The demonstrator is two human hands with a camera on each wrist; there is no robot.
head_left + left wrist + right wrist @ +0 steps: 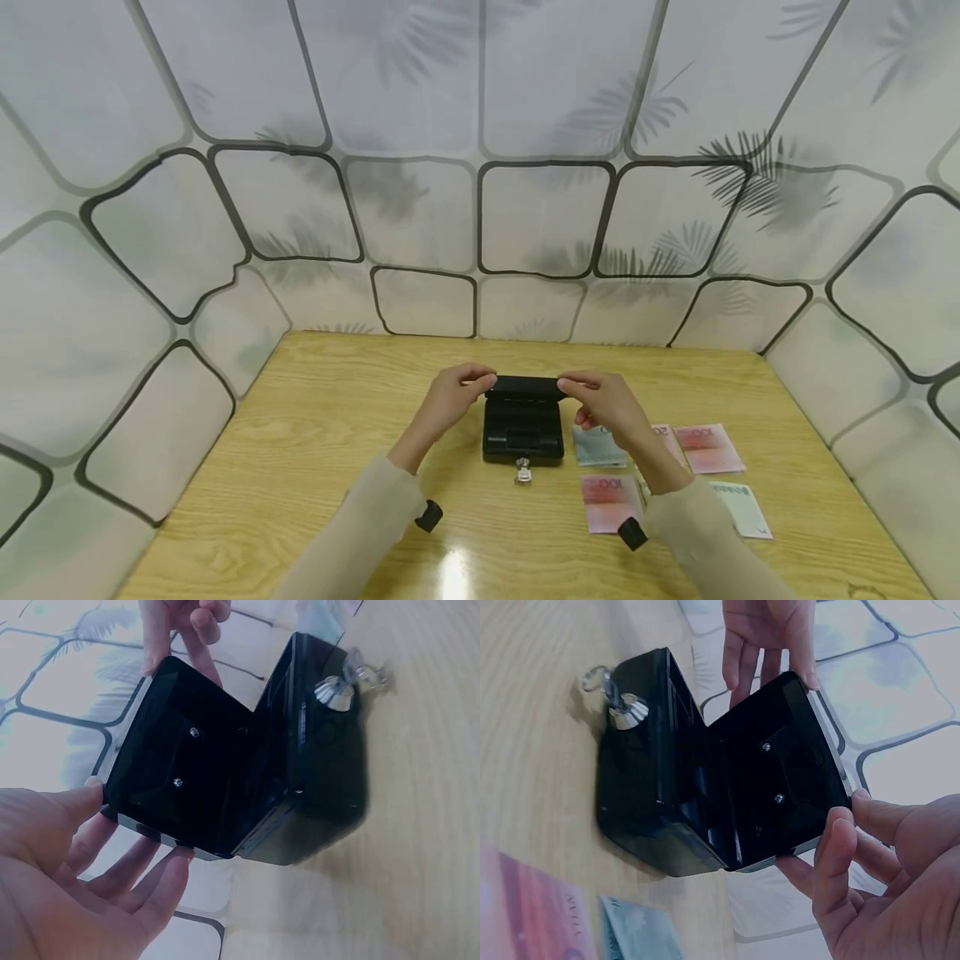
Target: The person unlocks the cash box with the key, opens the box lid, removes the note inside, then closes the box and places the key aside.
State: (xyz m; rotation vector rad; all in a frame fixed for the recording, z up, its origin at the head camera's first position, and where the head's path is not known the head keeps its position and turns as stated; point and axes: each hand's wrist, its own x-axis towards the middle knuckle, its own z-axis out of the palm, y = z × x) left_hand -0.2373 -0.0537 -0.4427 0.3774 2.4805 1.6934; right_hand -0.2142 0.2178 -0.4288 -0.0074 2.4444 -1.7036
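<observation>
Holding cash box (pixel 522 429) lid open | left hand (pixel 450 398) | right hand (pixel 603 402)

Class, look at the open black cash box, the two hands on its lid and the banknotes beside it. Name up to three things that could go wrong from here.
1. Both the left hand and right hand hold the lid by its edges; if it drops, fingertips could be pinched against the cash box.
2. The key sticks out of the front lock and could be knocked.
3. Loose banknotes lie under the right forearm, which might sweep them away.
</observation>
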